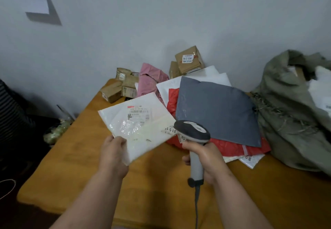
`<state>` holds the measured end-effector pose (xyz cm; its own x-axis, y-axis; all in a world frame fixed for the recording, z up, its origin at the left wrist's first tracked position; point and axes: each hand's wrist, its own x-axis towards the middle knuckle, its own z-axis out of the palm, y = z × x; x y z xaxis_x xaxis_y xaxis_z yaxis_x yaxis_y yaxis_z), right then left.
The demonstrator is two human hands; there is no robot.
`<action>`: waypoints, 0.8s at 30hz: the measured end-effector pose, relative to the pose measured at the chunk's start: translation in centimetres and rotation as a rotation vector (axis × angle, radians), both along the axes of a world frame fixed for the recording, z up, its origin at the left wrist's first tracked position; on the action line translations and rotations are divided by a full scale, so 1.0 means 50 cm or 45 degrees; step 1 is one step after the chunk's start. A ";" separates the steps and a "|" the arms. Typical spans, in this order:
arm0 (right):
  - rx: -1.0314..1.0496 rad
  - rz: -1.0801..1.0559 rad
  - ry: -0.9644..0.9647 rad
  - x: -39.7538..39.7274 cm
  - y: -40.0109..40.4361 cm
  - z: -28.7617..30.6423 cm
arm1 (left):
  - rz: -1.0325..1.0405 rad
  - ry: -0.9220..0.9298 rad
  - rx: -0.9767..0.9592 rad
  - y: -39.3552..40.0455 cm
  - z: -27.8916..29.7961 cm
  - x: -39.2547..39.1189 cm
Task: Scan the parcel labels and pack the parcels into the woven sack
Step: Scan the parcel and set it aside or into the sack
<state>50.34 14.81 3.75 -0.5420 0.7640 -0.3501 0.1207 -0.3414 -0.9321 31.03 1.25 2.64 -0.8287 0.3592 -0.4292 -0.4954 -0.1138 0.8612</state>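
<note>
My left hand pinched a flat white parcel, label up; my right hand gripped the scanner. Centre frame, a grey bag lay over red ones; the sack slumped at right.

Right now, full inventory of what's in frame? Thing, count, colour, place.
white parcel: 1, white with printed label, held above the table, left of centre
scanner: 1, grey, corded, beside the white parcel's right edge
grey mailer: 1, dark grey, top of the pile
red mailer: 1, red, under the grey mailer
pink mailer: 1, pink, back of the table
cardboard boxes: several, brown, along the wall
woven sack: 1, olive green, right end of the table, open
table: 1, orange-brown
left hand: grips the white parcel's near corner
right hand: grips the scanner's handle
</note>
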 end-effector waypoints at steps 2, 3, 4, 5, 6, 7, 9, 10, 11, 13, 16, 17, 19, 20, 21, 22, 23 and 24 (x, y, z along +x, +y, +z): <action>0.033 0.003 0.040 0.006 -0.009 0.015 | -0.030 -0.164 0.153 -0.008 0.006 0.002; 0.050 0.011 0.056 0.010 -0.012 0.023 | -0.042 -0.208 0.191 -0.009 0.006 0.005; 0.069 0.024 0.067 0.014 -0.014 0.030 | -0.054 -0.232 0.213 -0.008 0.004 0.009; 0.089 0.042 0.074 0.018 -0.015 0.038 | -0.066 -0.248 0.223 -0.006 0.003 0.015; 0.105 0.059 0.081 0.023 -0.016 0.046 | -0.085 -0.255 0.225 -0.003 0.005 0.024; 0.114 0.072 0.089 0.029 -0.016 0.053 | -0.104 -0.250 0.226 0.001 0.007 0.032; 0.133 0.082 0.091 0.040 -0.017 0.065 | -0.139 -0.228 0.239 0.012 0.010 0.049; 0.144 0.084 0.085 0.047 -0.017 0.071 | -0.152 -0.220 0.250 0.019 0.012 0.058; 0.151 0.088 0.088 0.053 -0.016 0.075 | -0.162 -0.213 0.262 0.025 0.012 0.068; 0.152 0.101 0.105 0.067 -0.013 0.080 | -0.172 -0.218 0.280 0.040 0.014 0.088; 0.150 0.124 0.108 0.088 -0.003 0.085 | -0.189 -0.246 0.282 0.062 0.013 0.119; 0.145 0.131 0.108 0.096 0.001 0.086 | -0.194 -0.254 0.288 0.069 0.014 0.128; 0.136 0.144 0.109 0.110 0.009 0.088 | -0.200 -0.257 0.290 0.083 0.015 0.145; 0.135 0.152 0.114 0.117 0.014 0.089 | -0.199 -0.254 0.288 0.089 0.017 0.153; 0.134 0.160 0.121 0.122 0.019 0.091 | -0.194 -0.254 0.287 0.095 0.019 0.160; 0.129 0.163 0.130 0.128 0.024 0.091 | -0.192 -0.255 0.292 0.100 0.021 0.166; 0.120 0.159 0.138 0.132 0.029 0.092 | -0.191 -0.255 0.299 0.105 0.023 0.172; 0.111 0.153 0.144 0.137 0.033 0.093 | -0.193 -0.254 0.302 0.109 0.025 0.178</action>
